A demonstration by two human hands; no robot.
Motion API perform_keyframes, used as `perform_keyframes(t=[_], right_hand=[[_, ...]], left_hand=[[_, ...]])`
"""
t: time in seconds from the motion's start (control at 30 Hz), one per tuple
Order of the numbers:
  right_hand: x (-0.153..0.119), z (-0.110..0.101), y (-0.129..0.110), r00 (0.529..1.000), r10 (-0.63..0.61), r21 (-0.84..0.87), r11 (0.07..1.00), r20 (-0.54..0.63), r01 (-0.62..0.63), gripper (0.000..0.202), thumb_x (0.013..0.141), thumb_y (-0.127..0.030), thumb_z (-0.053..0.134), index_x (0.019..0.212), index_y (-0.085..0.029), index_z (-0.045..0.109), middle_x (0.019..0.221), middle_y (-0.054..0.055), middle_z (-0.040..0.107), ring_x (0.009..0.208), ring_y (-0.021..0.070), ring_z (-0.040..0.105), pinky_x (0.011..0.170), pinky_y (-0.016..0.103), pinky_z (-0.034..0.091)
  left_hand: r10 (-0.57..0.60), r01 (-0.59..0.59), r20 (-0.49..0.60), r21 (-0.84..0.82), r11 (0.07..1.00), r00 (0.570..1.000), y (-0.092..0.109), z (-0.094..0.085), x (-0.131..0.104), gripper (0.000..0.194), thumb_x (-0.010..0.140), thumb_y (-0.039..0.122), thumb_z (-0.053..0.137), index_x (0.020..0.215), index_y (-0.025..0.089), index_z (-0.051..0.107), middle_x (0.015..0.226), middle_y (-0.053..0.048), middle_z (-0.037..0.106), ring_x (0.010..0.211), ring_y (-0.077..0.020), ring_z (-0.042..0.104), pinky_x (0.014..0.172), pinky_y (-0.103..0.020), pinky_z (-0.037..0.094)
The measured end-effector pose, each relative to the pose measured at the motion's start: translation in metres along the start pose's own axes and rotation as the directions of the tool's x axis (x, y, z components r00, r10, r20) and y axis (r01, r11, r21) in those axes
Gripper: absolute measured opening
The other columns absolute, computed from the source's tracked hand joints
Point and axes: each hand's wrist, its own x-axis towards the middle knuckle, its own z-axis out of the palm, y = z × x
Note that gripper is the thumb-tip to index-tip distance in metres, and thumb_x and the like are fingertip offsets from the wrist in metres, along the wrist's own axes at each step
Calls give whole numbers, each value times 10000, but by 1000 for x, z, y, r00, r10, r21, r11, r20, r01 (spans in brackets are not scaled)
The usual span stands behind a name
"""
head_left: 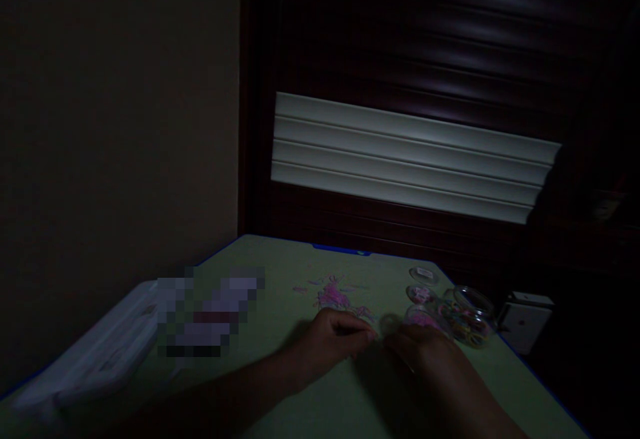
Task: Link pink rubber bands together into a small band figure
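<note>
My left hand point(333, 340) has its thumb and index finger pinched together just in front of a loose pile of small pink bands point(333, 296). Whatever lies between those fingertips is too small and dark to name. Close beside it, my right hand point(423, 351) is closed, its fingers bent down and slightly blurred. A faint round translucent shape point(390, 323) shows by its fingertips, and a thin light edge appears under them; I cannot make out what is held. Right behind this hand stand a clear container of pink bands point(425, 318) and a clear jar of multicoloured bands point(467, 326).
A pale green table point(280, 259) with a blue edge carries everything. At left are a white plastic tray point(100, 346) and a pixelated item point(220, 312). A clear lid point(424, 274) and small container point(420, 294) lie back right. A white device point(525, 322) stands beyond the right edge.
</note>
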Motion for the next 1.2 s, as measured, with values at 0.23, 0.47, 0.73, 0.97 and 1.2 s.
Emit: perform_keyframes(t=[0.23, 0.47, 0.73, 0.97, 1.2], right_hand=[[-2, 1, 2, 998, -28, -5, 1000, -62, 27, 233, 751, -26, 481, 704, -193, 636, 678, 3, 633, 586, 101, 565, 540, 198, 320], [-2, 0, 1, 999, -20, -19, 1000, -33, 19, 228, 734, -17, 490, 697, -192, 631, 668, 2, 628, 577, 103, 560, 526, 203, 305], [-2, 4, 4, 998, -17, -9, 1000, -56, 17, 243, 730, -6, 482, 722, -200, 629, 676, 1, 615, 604, 110, 559, 547, 206, 319], [-4, -9, 7, 992, 14, -169, 985, -129, -36, 207, 717, -21, 545, 712, -208, 632, 684, 5, 626, 635, 152, 574, 584, 257, 338], [-10, -23, 15, 987, 126, -282, 947, -105, -151, 318, 729, -6, 494, 925, -202, 650, 951, 71, 662, 854, 245, 603, 765, 376, 384]], left_hand=[[-5, 4, -10, -21, 1000, 1000, 0, -1, 1, 251, 688, 371, 636, 697, 125, 682, 581, -4, 567, 549, -105, 467, 531, -224, 353], [-35, 35, -20, -3, 999, 999, -2, -1, 1, 284, 679, 406, 636, 735, 132, 687, 589, -6, 586, 573, -115, 484, 527, -224, 354], [-30, 30, -21, -11, 999, 999, -6, 0, 3, 253, 681, 381, 623, 718, 134, 668, 567, 1, 567, 545, -111, 480, 519, -223, 361], [111, -91, -90, 202, 975, 990, -8, 1, 3, 166, 738, 283, 559, 740, 144, 650, 701, -19, 617, 669, -137, 537, 613, -229, 395], [264, -173, -93, 543, 822, 960, -23, -2, 0, 139, 755, 186, 496, 749, 190, 635, 749, 11, 593, 676, -122, 518, 592, -208, 354]])
